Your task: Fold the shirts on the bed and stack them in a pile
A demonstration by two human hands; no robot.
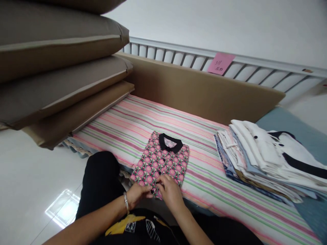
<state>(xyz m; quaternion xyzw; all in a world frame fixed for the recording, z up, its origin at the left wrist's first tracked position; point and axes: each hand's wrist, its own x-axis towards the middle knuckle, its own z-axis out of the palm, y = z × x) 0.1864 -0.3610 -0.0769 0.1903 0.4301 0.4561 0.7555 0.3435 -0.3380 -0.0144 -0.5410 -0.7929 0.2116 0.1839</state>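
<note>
A folded shirt [163,156] with pink flowers, a black collar and dark front buttons lies face up, its collar pointing away from me. At its lower edge my left hand [139,194], with a bracelet on the wrist, has thumb and fingers closed on the fabric beside a low button. My right hand [168,190] is on the lower front just to the right, its fingertips pinched together at the button strip. Some of the lower hem is hidden behind both hands.
Beneath the shirt is a striped sheet [199,183] on a bed. A stack of folded clothes [255,160] stands at the right. Large brown cushions [63,68] pile up at the left. A brown board [194,85] and a pale railing with a pink note [221,63] line the back.
</note>
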